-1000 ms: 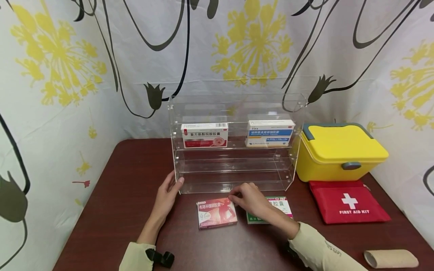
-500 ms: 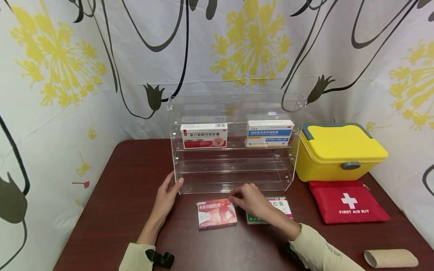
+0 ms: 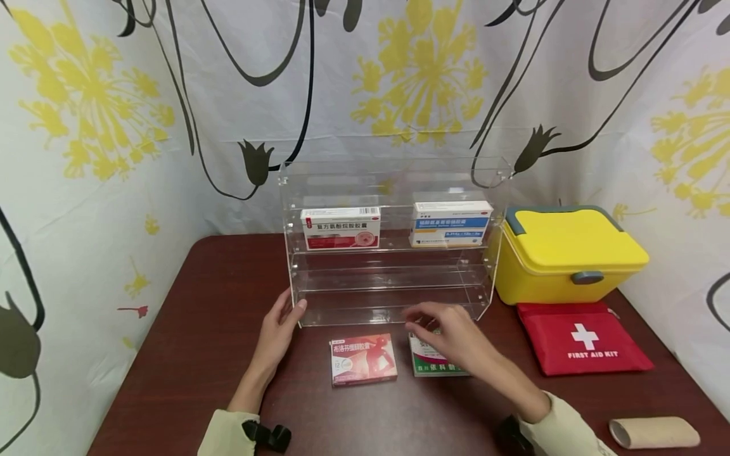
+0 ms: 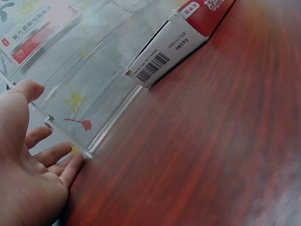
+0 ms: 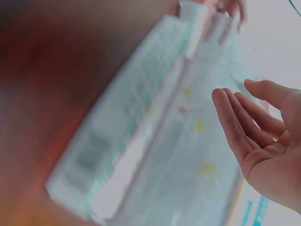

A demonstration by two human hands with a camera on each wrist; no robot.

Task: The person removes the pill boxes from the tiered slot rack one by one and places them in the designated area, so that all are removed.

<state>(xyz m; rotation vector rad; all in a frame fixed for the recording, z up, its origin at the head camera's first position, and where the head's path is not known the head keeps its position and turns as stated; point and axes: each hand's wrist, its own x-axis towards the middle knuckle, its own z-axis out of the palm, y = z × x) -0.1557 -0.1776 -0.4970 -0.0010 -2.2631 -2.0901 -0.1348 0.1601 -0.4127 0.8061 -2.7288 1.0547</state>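
A clear acrylic shelf rack [image 3: 393, 278] stands in the head view. My left hand [image 3: 279, 326] holds its lower left side panel, with the thumb in front and the fingers along the outside; the left wrist view shows this hand [image 4: 33, 155] at the panel edge. My right hand [image 3: 450, 332] hovers over a green-and-white medicine box [image 3: 436, 364] and hides part of it. Its fingers are loosely bent with nothing between them, as the right wrist view shows of the hand [image 5: 268, 127]. A pink-red medicine box [image 3: 362, 360] lies flat on the table between both hands.
On the rack's shelf stand a red-and-white medicine box [image 3: 341, 228] and a blue-and-white one [image 3: 450, 224]. To the right are a yellow lidded case [image 3: 547, 278], a red first aid pouch [image 3: 582, 342] and a cardboard tube [image 3: 654, 432]. A patterned cloth hangs behind.
My right hand has left the top right corner of the pink-red box and moved right, over the green-and-white box. The left hand stays at the rack.
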